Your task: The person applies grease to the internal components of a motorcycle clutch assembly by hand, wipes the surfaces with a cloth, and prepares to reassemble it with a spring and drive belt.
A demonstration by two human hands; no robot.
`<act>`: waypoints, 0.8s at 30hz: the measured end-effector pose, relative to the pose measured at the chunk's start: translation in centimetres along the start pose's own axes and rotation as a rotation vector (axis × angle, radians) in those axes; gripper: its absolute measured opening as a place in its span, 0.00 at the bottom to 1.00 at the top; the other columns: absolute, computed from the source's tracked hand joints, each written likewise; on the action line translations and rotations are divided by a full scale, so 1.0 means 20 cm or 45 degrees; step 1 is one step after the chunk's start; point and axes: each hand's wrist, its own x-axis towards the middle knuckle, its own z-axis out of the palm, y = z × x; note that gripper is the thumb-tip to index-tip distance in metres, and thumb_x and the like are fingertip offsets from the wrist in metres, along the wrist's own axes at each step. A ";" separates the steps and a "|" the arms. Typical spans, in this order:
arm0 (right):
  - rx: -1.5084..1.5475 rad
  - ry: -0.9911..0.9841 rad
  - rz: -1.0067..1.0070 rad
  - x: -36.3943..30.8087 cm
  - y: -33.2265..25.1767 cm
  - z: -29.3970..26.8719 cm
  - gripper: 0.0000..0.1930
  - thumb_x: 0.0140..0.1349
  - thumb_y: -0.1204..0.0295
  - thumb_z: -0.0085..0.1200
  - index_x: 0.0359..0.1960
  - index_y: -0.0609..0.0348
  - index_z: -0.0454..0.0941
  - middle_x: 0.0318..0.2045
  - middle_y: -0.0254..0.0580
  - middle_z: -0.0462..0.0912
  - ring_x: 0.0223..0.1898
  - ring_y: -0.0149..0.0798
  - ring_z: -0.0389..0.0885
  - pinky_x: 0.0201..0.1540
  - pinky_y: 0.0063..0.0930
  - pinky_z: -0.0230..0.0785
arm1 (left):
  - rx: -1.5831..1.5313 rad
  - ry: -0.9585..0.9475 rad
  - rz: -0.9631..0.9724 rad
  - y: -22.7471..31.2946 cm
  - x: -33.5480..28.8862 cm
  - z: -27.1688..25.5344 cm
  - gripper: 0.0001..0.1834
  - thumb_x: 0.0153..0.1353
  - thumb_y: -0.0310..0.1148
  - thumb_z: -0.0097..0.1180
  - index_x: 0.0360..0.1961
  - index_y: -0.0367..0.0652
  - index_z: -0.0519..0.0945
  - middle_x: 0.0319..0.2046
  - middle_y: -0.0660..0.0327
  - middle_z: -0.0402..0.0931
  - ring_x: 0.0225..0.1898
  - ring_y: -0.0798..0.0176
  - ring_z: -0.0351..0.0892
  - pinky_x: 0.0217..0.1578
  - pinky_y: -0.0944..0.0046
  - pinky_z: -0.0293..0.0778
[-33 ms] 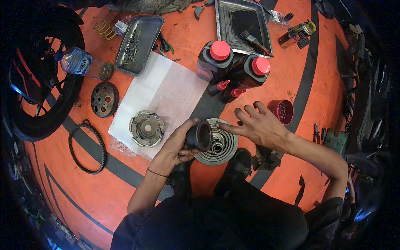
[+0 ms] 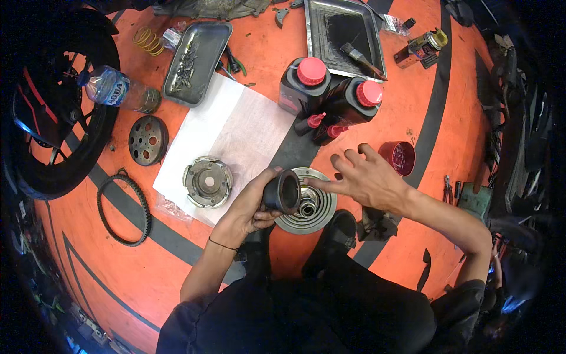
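Observation:
My left hand [image 2: 245,207] is closed around a dark hollow cylinder [image 2: 282,192], its open end tilted toward my right hand. Fingers of my right hand [image 2: 370,178] are spread, with the index stretched out to the cylinder's rim; its tip is partly lost against the metal behind. Beneath the hands lies a round metal pulley disc [image 2: 312,221] with concentric rings and a central hub, partly covered by the cylinder. A round metal clutch part [image 2: 223,177] rests on a white sheet [image 2: 247,127] to the left.
Two dark bottles with red caps [image 2: 311,72] stand ahead, beside small red-tipped bottles [image 2: 315,121]. A red cup [image 2: 397,158] is right of my right hand. Leftward are a clutch bell [image 2: 148,140], a drive belt [image 2: 141,212] and a water bottle [image 2: 112,88]. Trays [image 2: 200,76] lie farther off.
My right index finger has shifted very slightly toward the cylinder's rim. My left hand and the cylinder look almost the same.

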 end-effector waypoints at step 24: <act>4.104 0.136 0.323 0.04 -0.30 -0.03 0.27 0.74 0.58 0.32 0.68 0.61 0.62 0.14 0.31 0.68 0.14 0.30 0.64 0.30 0.25 0.60 | 0.933 -0.121 1.230 -0.04 0.02 -0.07 0.24 0.56 0.29 0.66 0.54 0.41 0.72 0.44 0.56 0.75 0.42 0.64 0.79 0.39 0.66 0.75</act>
